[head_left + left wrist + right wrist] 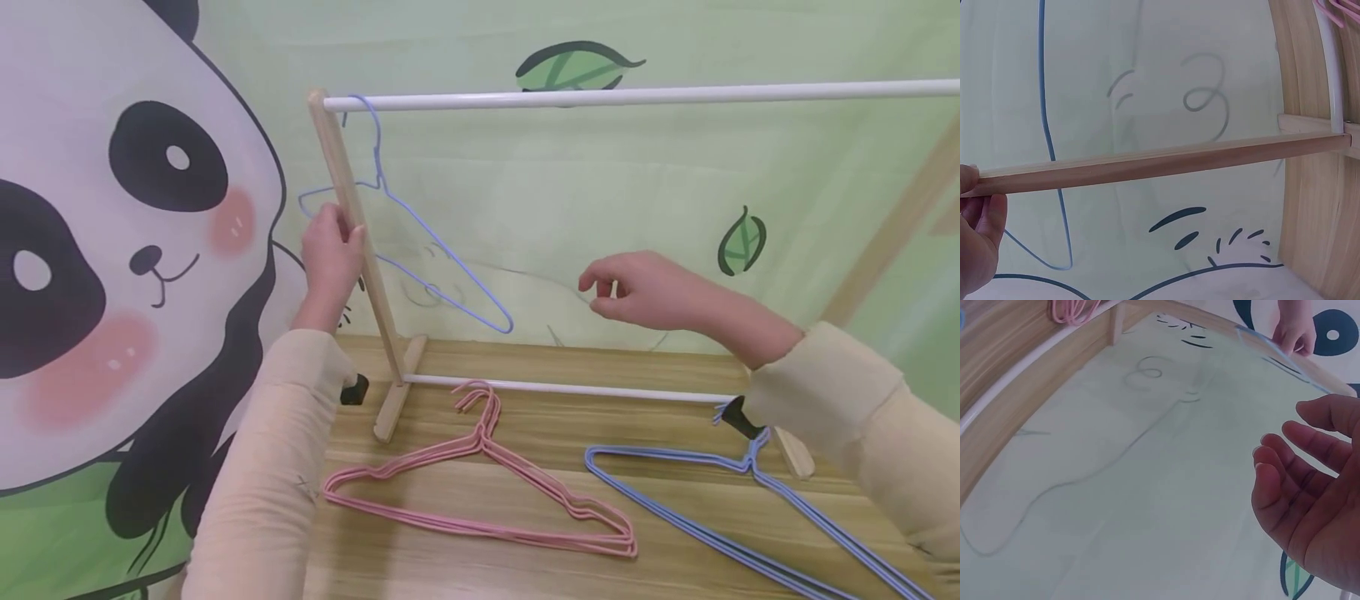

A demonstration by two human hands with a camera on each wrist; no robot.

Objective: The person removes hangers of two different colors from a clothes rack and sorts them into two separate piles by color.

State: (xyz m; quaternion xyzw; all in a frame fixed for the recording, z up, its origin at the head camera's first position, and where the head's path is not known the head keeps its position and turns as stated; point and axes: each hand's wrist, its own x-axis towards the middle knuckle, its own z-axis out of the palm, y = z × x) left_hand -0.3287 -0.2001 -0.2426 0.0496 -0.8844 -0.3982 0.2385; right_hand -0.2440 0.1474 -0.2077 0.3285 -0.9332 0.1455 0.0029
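My left hand (330,254) grips the wooden side post (375,287) of a clothes rack, thumb on one side and fingers on the other, as the left wrist view shows. Near the post, a blue clothes hanger (378,137) hangs by its hook from the left end of the white top rod (600,97); part of it passes behind the post and the hand. Out in front of the rack, to the right of that hanger, my right hand (652,292) is in the air. Its fingers are loosely bent, with nothing in them, as seen from the palm side (1310,487).
Several pink hangers (482,437) lie stacked on the wood-grain table (420,575), in front of the white lower rod (585,388). Farther right lie blue hangers (675,454), partly under my right sleeve. Behind the rack is a backdrop with a panda (157,275) and leaves.
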